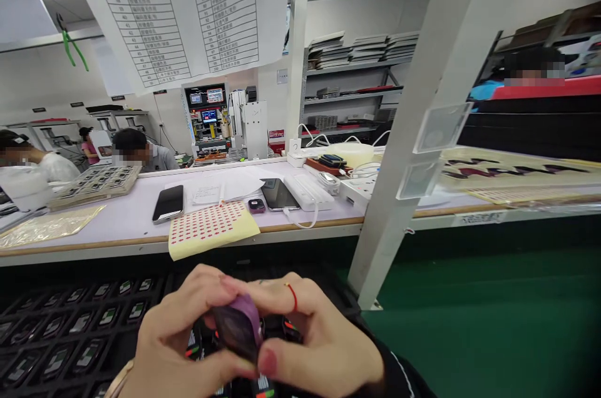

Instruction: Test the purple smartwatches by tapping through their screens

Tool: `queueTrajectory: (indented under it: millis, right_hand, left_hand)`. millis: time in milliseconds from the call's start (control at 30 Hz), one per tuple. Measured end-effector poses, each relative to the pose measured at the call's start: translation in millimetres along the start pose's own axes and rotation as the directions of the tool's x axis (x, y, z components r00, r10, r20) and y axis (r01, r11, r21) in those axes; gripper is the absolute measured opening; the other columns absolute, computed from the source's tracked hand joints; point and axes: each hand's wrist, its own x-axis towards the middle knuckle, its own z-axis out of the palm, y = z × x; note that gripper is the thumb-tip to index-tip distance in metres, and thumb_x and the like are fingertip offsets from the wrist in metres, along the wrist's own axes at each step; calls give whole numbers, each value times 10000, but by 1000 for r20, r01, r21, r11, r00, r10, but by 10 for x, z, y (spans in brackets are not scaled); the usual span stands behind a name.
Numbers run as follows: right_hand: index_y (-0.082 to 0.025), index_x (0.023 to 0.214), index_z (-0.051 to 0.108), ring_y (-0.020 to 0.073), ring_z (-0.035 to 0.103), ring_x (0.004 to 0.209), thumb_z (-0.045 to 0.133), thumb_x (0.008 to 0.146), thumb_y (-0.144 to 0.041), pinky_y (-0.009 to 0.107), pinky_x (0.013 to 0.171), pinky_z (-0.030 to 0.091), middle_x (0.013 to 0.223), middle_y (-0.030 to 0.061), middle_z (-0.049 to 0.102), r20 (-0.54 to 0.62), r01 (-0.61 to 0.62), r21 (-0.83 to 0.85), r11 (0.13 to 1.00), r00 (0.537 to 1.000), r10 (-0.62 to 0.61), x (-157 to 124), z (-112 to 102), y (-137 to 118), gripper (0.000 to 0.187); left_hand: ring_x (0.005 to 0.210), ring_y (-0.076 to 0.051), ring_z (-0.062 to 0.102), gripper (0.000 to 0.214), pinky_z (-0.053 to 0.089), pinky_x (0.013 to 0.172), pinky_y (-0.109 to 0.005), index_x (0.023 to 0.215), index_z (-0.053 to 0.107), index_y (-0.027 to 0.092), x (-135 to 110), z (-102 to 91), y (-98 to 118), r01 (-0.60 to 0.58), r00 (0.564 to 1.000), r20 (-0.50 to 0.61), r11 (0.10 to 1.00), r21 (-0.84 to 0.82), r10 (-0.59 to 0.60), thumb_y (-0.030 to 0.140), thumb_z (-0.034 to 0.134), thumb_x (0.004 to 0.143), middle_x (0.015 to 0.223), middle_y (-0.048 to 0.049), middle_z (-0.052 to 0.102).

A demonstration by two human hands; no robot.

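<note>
Here both hands meet at the bottom of the view, above a black tray (70, 329) whose compartments hold small dark screen modules. The left hand (173, 338) and the right hand (319, 341) are curled together around a small dark device with a purple band (239, 326), fingers closed on it from both sides; the right thumb presses at its lower edge, and a thin red ring sits on one right finger. The device is held just over the tray, touching only the fingers.

Beyond the tray runs the pale counter (131, 223). At its near edge a yellow sheet of red dot stickers (211, 229) overhangs slightly. Just behind it lie a black phone (168, 203), papers, a second phone (279, 194) and a white power strip (307, 191). Toward the counter's left end sits a tray of small parts (96, 184).
</note>
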Motion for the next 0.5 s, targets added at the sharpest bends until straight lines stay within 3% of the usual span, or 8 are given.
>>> queueTrajectory:
  millis: [100,233,333,500]
  right_hand:
    - [-293,1344,641,209,632,776,709,942,-274,285,755,547,910,30,693,-142,47,-126,991,988,-65,-60,86,-23,408]
    - [-241,1218,722,209,642,785,663,881,-158,294,771,540,904,33,710,-363,-87,-184,979,932,14,-39,138,37,352]
    - [-214,1197,736,211,632,785,645,887,-213,288,740,536,891,42,711,-303,-99,-107,989,951,63,12,74,37,323]
    - [-253,1433,549,173,614,744,577,1023,-400,273,747,526,1071,51,679,-48,-151,72,986,987,155,4,-46,-35,437]
  left_hand:
    - [893,-166,645,451,583,739,-227,1264,604,341,27,87,129,-87,993,-71,984,153,99,223,749,854,992,-10,699]
    - [967,-151,622,494,547,845,-203,1289,594,279,3,188,98,-131,975,-117,916,380,188,82,693,847,1054,-19,679]
    - [985,-158,618,500,551,819,-204,1311,573,291,-19,221,11,-98,979,-125,911,399,161,118,696,858,1082,-20,669]
    - [992,-196,633,508,586,779,-250,1306,585,332,-56,141,-54,25,987,-159,966,259,17,208,752,843,1114,-38,661]
